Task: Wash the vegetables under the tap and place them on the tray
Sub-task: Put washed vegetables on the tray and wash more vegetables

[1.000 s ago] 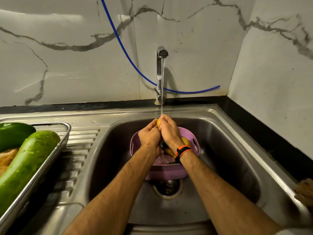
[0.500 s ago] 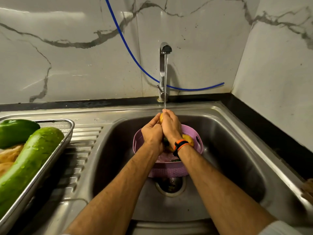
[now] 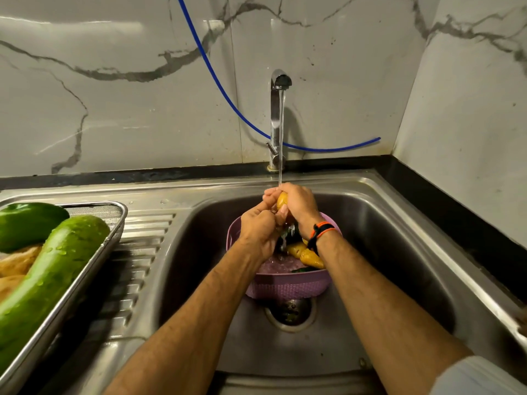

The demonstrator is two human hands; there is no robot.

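While water runs in a thin stream from the upright chrome tap [image 3: 278, 115], both forearms reach forward and converge over the steel sink basin [image 3: 385, 252], meeting just under the stream. The left hand [image 3: 258, 229] curls its fingers around the lower part of a small yellow-orange vegetable [image 3: 281, 201], and the right hand [image 3: 299, 205], wearing a black-and-orange wrist band [image 3: 320, 232], wraps over it from the far side, so each hand's grip is closed on that same piece. Only a small patch of the vegetable shows between the fingers; its rounded end points up toward the water, and its long axis seems roughly upright, though most of it is hidden. It is held directly above a lilac perforated plastic colander [image 3: 288, 287] that sits in the basin over the drain [image 3: 291, 312], with more yellow vegetables [image 3: 306, 255] and something dark green lying wet inside. On the draining board at the left stands a rectangular steel mesh tray [image 3: 114, 238] carrying a long green gourd [image 3: 54, 275] lying diagonally, a dark green vegetable behind it, and pale brown pieces beside it. A blue hose [image 3: 228, 101] hangs across the marble wall. No writing is readable.
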